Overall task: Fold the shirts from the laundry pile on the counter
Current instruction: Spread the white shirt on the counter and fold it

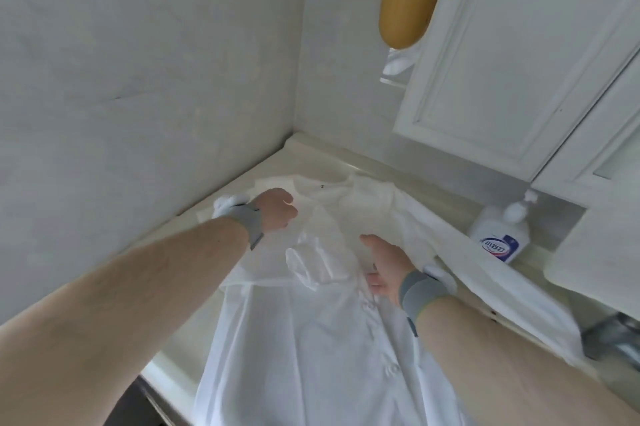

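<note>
**White shirt spread out, folding barely begun**

The white shirt (311,339) lies flat on the desk (180,342), hem at 6 o'clock, collar at 12. Left hand (277,209) grips the shoulder cloth; right hand (389,268) rests flat, fingers relaxed. One sleeve seems folded in; the rest remains.

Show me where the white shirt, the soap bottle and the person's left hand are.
white shirt (311,339): head view, on its flat front panel.
soap bottle (500,238): head view, on its labelled body.
left hand (277,209): head view, on the back of the hand.
</note>
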A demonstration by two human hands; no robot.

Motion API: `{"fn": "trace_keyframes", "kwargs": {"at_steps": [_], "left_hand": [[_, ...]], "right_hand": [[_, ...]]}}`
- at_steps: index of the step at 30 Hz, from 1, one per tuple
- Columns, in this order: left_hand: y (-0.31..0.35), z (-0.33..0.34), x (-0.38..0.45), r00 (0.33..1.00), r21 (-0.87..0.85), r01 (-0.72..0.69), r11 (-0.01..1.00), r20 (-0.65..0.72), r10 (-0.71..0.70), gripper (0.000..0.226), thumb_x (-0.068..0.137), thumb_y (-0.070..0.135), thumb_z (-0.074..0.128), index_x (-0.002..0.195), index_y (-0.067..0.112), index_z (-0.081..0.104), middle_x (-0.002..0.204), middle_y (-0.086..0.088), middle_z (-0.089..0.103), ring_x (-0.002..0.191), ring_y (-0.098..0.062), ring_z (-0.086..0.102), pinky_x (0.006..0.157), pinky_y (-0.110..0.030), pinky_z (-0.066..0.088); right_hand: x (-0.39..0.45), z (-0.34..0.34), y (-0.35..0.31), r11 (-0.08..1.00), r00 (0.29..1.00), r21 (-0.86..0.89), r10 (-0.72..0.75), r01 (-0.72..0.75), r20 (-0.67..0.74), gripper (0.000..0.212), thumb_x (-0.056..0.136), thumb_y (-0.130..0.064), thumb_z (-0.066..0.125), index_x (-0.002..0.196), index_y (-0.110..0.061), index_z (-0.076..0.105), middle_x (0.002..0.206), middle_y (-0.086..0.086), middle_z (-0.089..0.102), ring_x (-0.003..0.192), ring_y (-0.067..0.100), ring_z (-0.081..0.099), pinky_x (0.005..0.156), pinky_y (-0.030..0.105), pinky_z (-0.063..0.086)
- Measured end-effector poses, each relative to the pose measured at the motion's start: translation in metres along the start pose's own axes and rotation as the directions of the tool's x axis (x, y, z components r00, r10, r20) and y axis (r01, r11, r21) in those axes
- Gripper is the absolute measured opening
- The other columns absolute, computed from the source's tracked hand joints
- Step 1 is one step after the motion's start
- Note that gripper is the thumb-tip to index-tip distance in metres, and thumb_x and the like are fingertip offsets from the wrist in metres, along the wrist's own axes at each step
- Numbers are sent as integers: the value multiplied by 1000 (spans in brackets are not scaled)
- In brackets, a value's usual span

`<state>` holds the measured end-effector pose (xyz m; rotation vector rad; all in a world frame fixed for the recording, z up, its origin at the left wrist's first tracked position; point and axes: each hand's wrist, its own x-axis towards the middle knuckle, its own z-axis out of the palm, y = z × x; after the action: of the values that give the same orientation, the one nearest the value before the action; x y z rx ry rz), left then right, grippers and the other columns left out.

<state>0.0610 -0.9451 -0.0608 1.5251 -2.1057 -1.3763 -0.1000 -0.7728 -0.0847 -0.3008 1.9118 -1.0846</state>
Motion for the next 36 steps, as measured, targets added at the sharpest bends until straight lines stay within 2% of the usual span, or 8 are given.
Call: {"fn": "trace_keyframes", "kwargs": {"at_steps": [7,13,15,17,20,25,30,36], "left_hand": [[-70,-58,33,991,684,-52,728,-52,119,48,92,38,48,139,28,44,142,-3,49,129,-27,45,105,-36,39],[-96,-67,51,997,902,77,426,-77,-18,66,77,70,29,130,35,47,136,1,48,130,-27,35,100,-48,28],[-98,-69,56,998,910,48,411,-62,19,53,80,64,30,121,38,51,130,2,50,127,-26,34,96,-46,27],[-98,-73,61,992,836,-37,548,-36,122,32,83,53,36,100,34,55,112,1,57,117,-26,43,88,-41,29],[-96,-80,59,971,379,-171,909,-93,221,36,70,46,38,78,15,55,81,-4,58,85,-28,56,65,-32,33],[-91,-83,62,965,264,-179,948,-140,221,28,73,40,49,64,13,52,68,-1,54,68,-22,52,54,-29,30],[-100,-78,74,983,364,-112,925,-95,157,26,86,41,57,71,20,56,74,2,58,72,-18,54,54,-27,32],[-101,-80,75,979,482,-116,868,-94,183,20,85,42,55,81,23,52,77,2,59,70,-19,56,56,-27,36]], "right_hand": [[-27,60,3,662,874,-655,-487,365,-6,78,49,-74,56,112,-29,47,110,-5,37,105,22,47,86,39,47],[-20,87,11,152,856,-970,-509,192,90,36,75,-47,50,103,-25,55,108,5,44,103,30,45,88,43,35],[-14,71,5,397,892,-886,-450,241,41,17,79,-31,50,89,-26,63,101,5,57,95,30,52,88,41,39],[-11,47,-11,893,948,-353,-316,280,-46,10,80,-14,56,77,-18,64,79,9,65,71,29,59,71,38,49],[3,0,-22,942,977,293,-112,163,-182,12,85,-4,51,81,-9,61,70,12,61,56,25,61,54,30,52],[29,-48,-14,998,932,-10,-59,59,-357,33,94,-24,50,118,-2,57,108,24,65,82,32,66,75,37,52],[40,-36,-18,919,907,-395,-180,18,-379,50,86,-49,55,105,-4,62,110,18,64,95,35,60,81,37,46],[60,-30,-13,900,911,-437,-169,-13,-376,51,81,-16,61,130,-8,46,112,14,58,96,35,59,78,38,50]]}}
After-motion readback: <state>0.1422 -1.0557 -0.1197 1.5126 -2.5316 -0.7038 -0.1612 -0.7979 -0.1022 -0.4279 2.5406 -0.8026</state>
